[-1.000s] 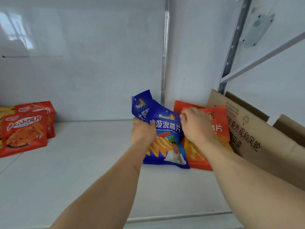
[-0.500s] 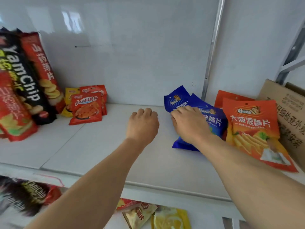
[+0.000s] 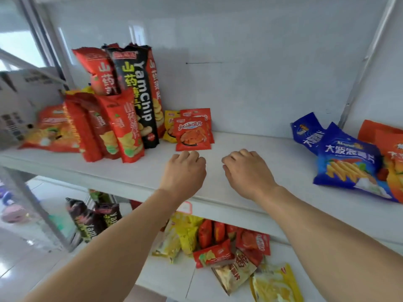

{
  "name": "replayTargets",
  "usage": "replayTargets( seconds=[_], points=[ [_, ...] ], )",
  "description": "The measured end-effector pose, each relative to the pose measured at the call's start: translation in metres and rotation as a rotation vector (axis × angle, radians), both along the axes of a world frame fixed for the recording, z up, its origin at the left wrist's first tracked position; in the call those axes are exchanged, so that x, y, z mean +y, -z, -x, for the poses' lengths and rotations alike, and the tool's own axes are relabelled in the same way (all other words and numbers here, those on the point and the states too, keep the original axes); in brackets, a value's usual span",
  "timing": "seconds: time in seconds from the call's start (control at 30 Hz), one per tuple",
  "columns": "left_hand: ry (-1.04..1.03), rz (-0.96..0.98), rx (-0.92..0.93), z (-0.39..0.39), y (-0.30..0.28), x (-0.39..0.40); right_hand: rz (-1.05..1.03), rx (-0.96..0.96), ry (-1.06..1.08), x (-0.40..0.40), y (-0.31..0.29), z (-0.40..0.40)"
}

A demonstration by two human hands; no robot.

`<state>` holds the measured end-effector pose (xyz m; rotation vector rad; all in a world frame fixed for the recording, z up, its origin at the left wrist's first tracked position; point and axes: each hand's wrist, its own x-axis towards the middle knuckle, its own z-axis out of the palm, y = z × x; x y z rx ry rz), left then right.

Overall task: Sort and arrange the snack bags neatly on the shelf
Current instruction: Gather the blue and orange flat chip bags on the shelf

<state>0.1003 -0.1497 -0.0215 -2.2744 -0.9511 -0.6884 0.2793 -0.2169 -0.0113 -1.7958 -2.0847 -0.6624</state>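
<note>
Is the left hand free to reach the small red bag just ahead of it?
Probably yes: the left hand holds nothing, and only bare shelf lies between it and the small red bag.

White shelf (image 3: pixel 283 153) against a white back panel (image 3: pixel 239 73). Tall black YamChip bag (image 3: pixel 139 101) with yellow and white lettering, flanked by red yam chip bags (image 3: pixel 124 127) (pale chip pictures on the fronts). Small red snack packet (image 3: pixel 193 135) before a yellow packet (image 3: pixel 170 125). Blue wavy chip bag (image 3: pixel 346 164), white lettering, orange fries printed; orange bag (image 3: pixel 392 153) beside it.
</note>
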Motion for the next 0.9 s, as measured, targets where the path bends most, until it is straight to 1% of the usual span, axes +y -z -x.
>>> replayTargets(
  seconds=[0.2,0.33,0.47,0.6,0.67,0.77,0.83,0.9],
  points=[
    [-0.036,-0.087,0.018,0.135,-0.001,0.018,-0.028,0.014,-0.084,0.030,-0.001,0.130],
    [-0.093,-0.086,0.016,0.222,-0.001,0.040,-0.033,0.035,-0.165,0.060,0.001,0.213],
    [-0.186,-0.082,-0.022,0.296,-0.001,0.076,-0.049,0.071,-0.272,0.101,0.001,0.289],
    [-0.256,-0.095,-0.105,0.355,-0.004,0.125,0.036,0.126,-0.367,0.152,0.002,0.355],
    [-0.310,-0.085,-0.138,0.376,-0.008,0.155,0.071,0.177,-0.395,0.182,0.003,0.380],
    [-0.390,-0.034,-0.189,0.403,-0.014,0.200,0.115,0.302,-0.414,0.227,0.002,0.416],
    [-0.397,-0.017,-0.237,0.421,-0.018,0.226,0.113,0.388,-0.375,0.256,-0.001,0.439],
    [-0.395,0.016,-0.290,0.440,-0.022,0.252,0.088,0.516,-0.296,0.281,-0.003,0.461]
  ],
)
